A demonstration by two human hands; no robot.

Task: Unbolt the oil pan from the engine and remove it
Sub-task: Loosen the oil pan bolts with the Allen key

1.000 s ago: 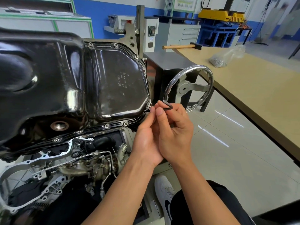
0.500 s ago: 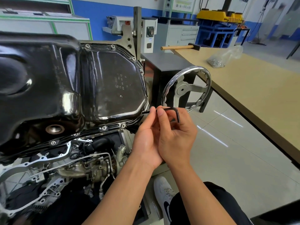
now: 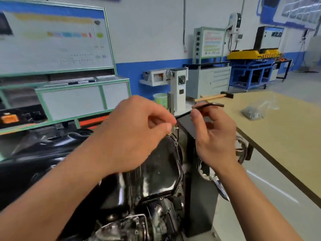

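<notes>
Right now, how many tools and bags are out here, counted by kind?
hex key: 1, held in the right hand
hammer: 1
plastic bag: 1
Total: 3

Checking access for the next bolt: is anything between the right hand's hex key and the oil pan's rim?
Nothing visible. The right hand holds the hex key above the far rim corner of the oil pan. The left hand hovers beside it, and the black stand column flanks the rim without covering it.
</notes>
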